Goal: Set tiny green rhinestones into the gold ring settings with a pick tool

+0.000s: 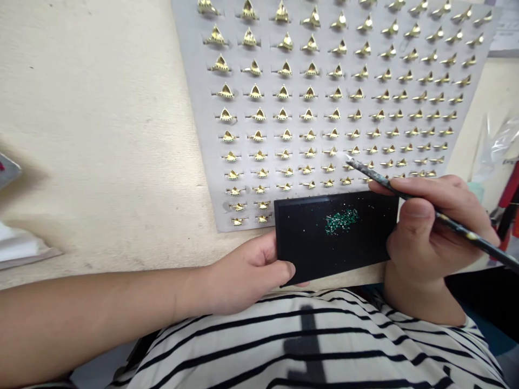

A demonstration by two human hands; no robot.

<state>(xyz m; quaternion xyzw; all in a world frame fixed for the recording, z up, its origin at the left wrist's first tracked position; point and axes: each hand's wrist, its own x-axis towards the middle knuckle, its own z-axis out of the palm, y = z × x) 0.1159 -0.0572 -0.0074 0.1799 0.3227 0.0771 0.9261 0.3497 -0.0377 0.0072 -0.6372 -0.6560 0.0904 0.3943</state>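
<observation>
My left hand (pixel 259 267) grips the left end of a flat black tray (pixel 308 254), thumb on top. Tiny green stones (pixel 341 221) lie in a loose patch on the tray, with a few specks scattered around. Between the thumb and fingers of my right hand (pixel 433 227) is a thin dark pen-like tool (pixel 377 177), its surface speckled. Its pale tip hovers by or touches a gold ring in the lower rows; I cannot tell which. Rows of gold rings (pixel 283 114) with triangular tops stand in a grey board (pixel 203 124). Some lower rings show tiny green dots along their edge.
The board lies on a pale table (pixel 101 108). At the left edge are a white packet (pixel 20 243) and a grey corner of some object (pixel 8 170). Clear plastic bags (pixel 492 143) and red-handled items (pixel 510 186) sit at the right.
</observation>
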